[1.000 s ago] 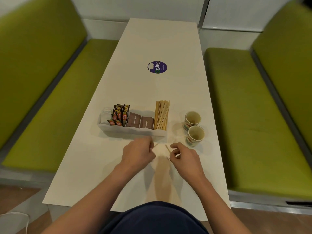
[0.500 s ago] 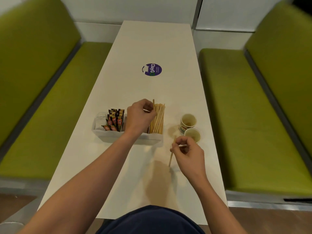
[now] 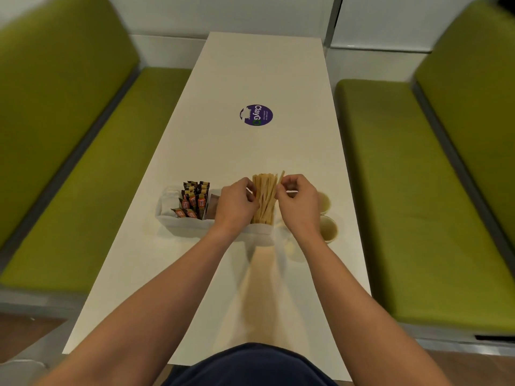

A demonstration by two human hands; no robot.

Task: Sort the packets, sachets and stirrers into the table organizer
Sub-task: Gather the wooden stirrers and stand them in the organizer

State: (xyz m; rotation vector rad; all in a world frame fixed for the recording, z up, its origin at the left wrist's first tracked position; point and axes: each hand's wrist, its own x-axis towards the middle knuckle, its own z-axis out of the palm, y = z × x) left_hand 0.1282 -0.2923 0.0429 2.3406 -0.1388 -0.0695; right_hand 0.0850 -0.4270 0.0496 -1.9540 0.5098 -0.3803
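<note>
Hands meet at the stirrers (image 3: 263, 200) in the organizer (image 3: 181, 224), centre frame.
The right hand (image 3: 298, 203) pinches one stirrer (image 3: 282, 177), long axis up-frame, tip tilted slightly right, beside the bundle; the left hand (image 3: 236, 204) curls against it, its grip unclear.

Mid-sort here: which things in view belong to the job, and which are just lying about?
Job: white plastic table organizer, bundle of wooden stirrers, single wooden stirrer pinched in the right hand, orange-and-black sachets, brown packets, left hand beside the bundle.
Lying about: two paper cups, round purple sticker, green benches.
</note>
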